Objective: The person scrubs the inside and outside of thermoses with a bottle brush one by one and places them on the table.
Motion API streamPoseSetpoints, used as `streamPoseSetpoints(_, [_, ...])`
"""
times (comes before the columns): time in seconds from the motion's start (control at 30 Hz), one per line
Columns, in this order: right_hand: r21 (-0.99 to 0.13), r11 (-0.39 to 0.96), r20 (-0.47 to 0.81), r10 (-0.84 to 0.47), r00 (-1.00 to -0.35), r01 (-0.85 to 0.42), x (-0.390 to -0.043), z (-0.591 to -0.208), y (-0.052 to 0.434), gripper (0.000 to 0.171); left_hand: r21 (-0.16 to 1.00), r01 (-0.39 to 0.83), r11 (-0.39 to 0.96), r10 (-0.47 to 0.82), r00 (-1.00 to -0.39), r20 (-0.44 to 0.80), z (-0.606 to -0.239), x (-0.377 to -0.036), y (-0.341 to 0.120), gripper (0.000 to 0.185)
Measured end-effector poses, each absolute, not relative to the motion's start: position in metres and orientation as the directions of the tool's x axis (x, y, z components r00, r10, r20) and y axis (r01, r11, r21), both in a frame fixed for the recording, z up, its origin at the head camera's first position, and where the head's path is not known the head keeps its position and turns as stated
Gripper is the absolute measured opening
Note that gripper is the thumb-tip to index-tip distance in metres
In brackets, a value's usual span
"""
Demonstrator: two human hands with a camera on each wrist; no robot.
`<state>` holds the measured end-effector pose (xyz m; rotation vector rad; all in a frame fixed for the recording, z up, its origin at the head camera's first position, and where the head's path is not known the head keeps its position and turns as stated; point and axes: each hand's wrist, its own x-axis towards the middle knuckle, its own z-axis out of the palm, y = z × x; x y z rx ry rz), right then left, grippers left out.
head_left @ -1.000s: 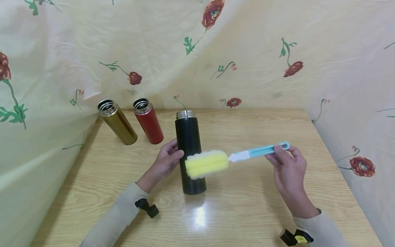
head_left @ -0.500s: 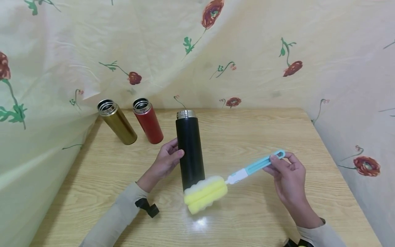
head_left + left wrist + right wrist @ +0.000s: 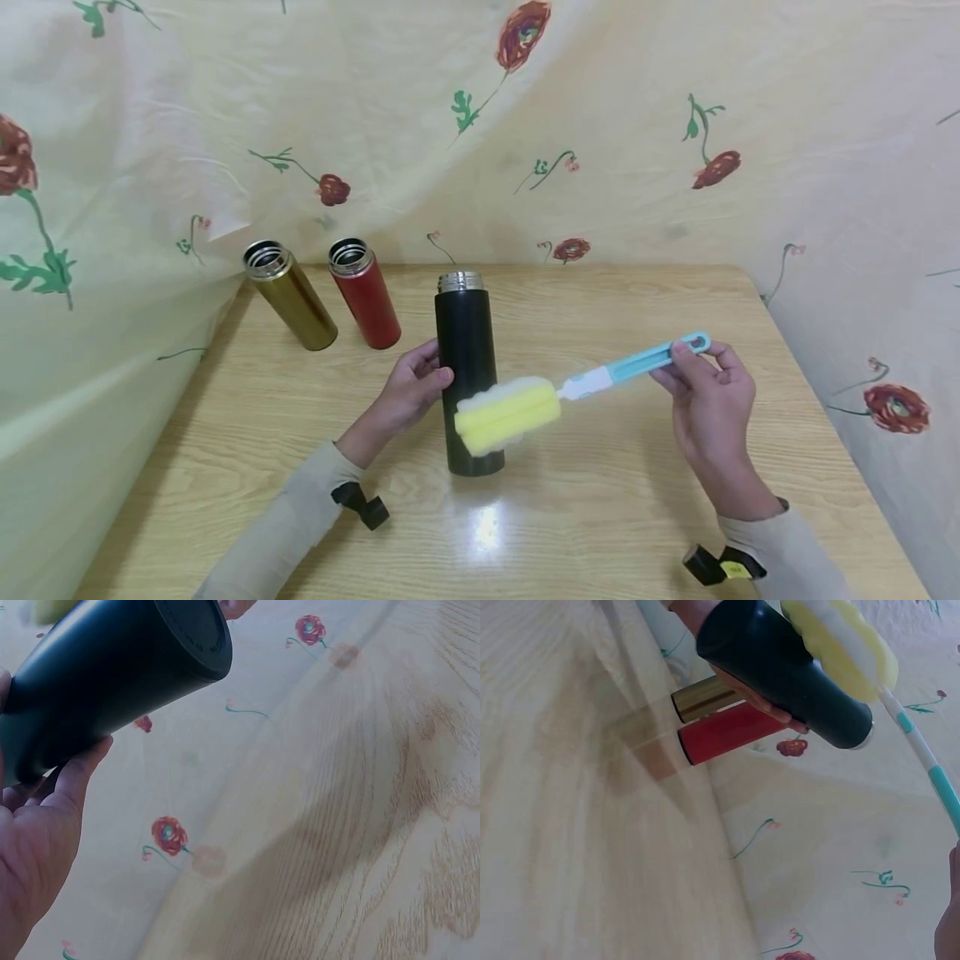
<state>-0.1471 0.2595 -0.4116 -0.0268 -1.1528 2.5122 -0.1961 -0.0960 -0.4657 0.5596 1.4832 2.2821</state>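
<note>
The left hand (image 3: 408, 392) is wrapped around the middle of a black flask (image 3: 467, 367), fingers and thumb curled on its side, holding it upright on the counter (image 3: 600, 517). The flask's steel mouth sits open at the top, above the fingers. The right hand (image 3: 708, 400) pinches the far end of a bottle brush (image 3: 600, 382) by its blue handle, thumb and fingers closed on the flat grip near the hanging hole. The brush reaches across toward the left hand, so its yellow sponge head (image 3: 508, 414) lies against the lower front of the flask, just beside the left fingers — touching or nearly so; the right wrist view shows the sponge pressed close along the black wall.

Judging by this, the step in hand is wiping the outside of the flask with the sponge, with the inside possibly to follow. A next move would call for a firm left-hand hold so the tall, narrow flask does not tip under the sideways push, and — for the inside — lifting the sponge clear above the rim and turning the handle upright over the mouth.

Beyond the left hand stand a gold flask (image 3: 288, 293) and a red flask (image 3: 363, 292), both open, well apart from the work.
</note>
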Motion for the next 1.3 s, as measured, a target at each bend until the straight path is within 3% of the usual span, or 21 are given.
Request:
streamPoseSetpoints(0.3, [-0.710, -0.597, 0.113, 0.426, -0.898, -0.373, -0.175, -0.396, 0.256, 0.023, 0.915, -0.087, -0.394, 0.508, -0.850, 0.138, -0.465, -0.193, -0.096, 0.076])
streamPoseSetpoints(0.9, [-0.655, -0.626, 0.103, 0.481, -0.870, -0.423, -0.222, -0.375, 0.240, 0.028, 0.892, -0.084, -0.444, 0.532, -0.826, 0.187, -0.469, -0.191, -0.089, 0.077])
streamPoseSetpoints(1.3, [-0.677, -0.611, 0.070, 0.502, -0.862, -0.410, -0.212, -0.379, 0.242, 0.029, 0.893, -0.082, -0.443, 0.541, -0.818, 0.193, -0.470, -0.193, -0.089, 0.067])
